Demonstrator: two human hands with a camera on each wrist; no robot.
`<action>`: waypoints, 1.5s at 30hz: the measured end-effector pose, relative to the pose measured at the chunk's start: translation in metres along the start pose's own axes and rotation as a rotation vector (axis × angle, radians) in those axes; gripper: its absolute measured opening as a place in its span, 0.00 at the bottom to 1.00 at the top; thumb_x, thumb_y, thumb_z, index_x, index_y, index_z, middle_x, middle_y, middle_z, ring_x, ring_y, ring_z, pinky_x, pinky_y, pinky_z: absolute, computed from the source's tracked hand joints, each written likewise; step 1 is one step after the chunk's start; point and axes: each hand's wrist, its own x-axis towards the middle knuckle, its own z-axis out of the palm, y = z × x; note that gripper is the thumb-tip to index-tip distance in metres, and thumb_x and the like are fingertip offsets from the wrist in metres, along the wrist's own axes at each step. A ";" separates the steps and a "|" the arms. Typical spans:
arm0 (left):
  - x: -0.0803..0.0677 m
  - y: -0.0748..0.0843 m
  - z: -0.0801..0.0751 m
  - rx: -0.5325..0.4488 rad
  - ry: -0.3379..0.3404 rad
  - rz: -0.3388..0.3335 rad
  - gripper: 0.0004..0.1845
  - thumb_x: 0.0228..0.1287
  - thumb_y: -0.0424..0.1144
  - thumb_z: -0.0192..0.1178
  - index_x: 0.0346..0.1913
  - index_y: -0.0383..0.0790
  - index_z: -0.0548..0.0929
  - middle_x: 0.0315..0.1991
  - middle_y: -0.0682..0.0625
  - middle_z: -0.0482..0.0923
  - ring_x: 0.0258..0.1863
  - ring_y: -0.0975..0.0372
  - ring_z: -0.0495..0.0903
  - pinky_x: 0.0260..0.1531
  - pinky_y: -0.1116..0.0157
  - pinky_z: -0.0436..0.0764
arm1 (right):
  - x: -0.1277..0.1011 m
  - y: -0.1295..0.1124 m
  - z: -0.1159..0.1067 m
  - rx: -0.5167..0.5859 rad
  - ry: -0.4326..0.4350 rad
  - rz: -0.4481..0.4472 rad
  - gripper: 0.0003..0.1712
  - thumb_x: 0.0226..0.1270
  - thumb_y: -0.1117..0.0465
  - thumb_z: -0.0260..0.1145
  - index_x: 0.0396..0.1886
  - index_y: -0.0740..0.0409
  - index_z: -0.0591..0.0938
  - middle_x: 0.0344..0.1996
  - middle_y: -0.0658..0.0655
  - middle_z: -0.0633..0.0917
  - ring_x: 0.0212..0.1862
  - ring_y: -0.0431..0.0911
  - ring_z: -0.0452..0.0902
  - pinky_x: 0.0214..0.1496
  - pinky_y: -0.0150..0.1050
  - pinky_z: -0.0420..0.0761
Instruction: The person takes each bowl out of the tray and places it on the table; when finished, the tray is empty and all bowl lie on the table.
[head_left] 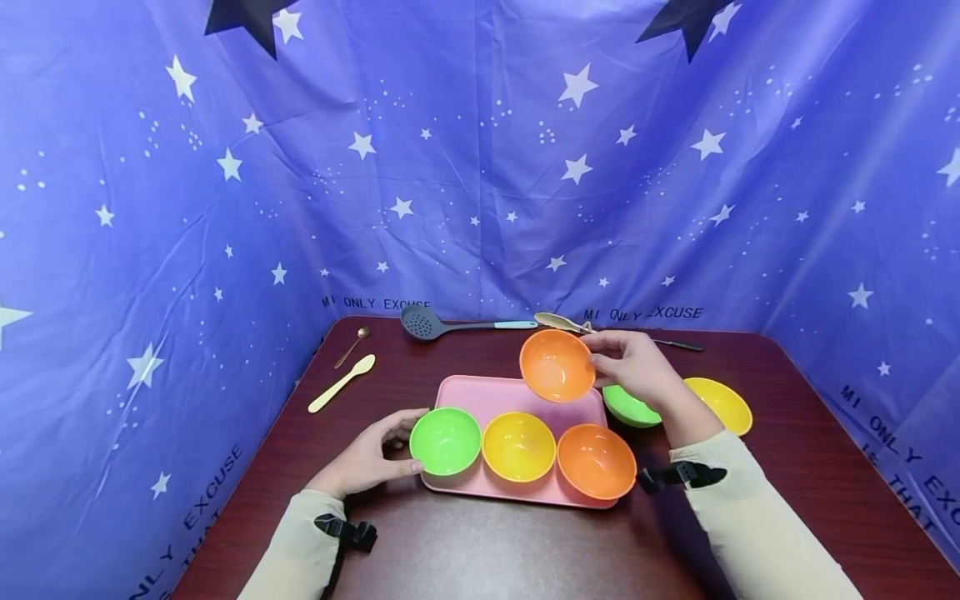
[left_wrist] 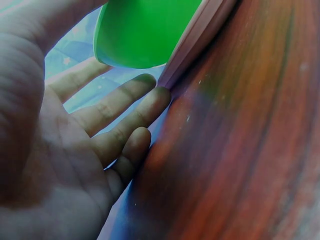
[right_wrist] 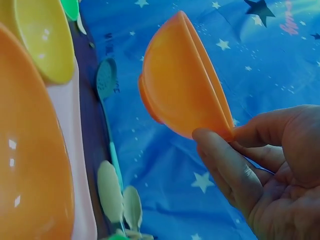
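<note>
My right hand (head_left: 632, 365) pinches an orange bowl (head_left: 557, 366) by its rim, holding it above the back right of a pink tray (head_left: 480, 392). In the right wrist view this bowl (right_wrist: 177, 80) is tipped on its side, with thumb and fingers at the rim. A green bowl (head_left: 446, 442), a yellow bowl (head_left: 519, 447) and another orange bowl (head_left: 597, 462) stand in a row along the tray's front. At the green bowl's left side rests my left hand (head_left: 375, 454), thumb and index fingertips against it. Its other fingers (left_wrist: 120, 107) are loosely extended.
Right of the tray sit another green bowl (head_left: 628, 408), partly behind my right arm, and a yellow bowl (head_left: 720, 406). A slotted skimmer (head_left: 424, 323) and a pale spoon (head_left: 558, 322) lie along the back edge. Two spoons, one cream (head_left: 342, 385) and one small gold (head_left: 351, 347), lie left.
</note>
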 end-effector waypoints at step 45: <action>-0.001 -0.003 0.001 -0.005 -0.004 0.010 0.41 0.62 0.44 0.78 0.76 0.52 0.71 0.59 0.56 0.82 0.53 0.58 0.82 0.52 0.59 0.80 | -0.111 0.093 -0.134 0.200 0.376 0.023 0.15 0.75 0.70 0.66 0.54 0.49 0.88 0.39 0.38 0.88 0.36 0.35 0.87 0.34 0.34 0.86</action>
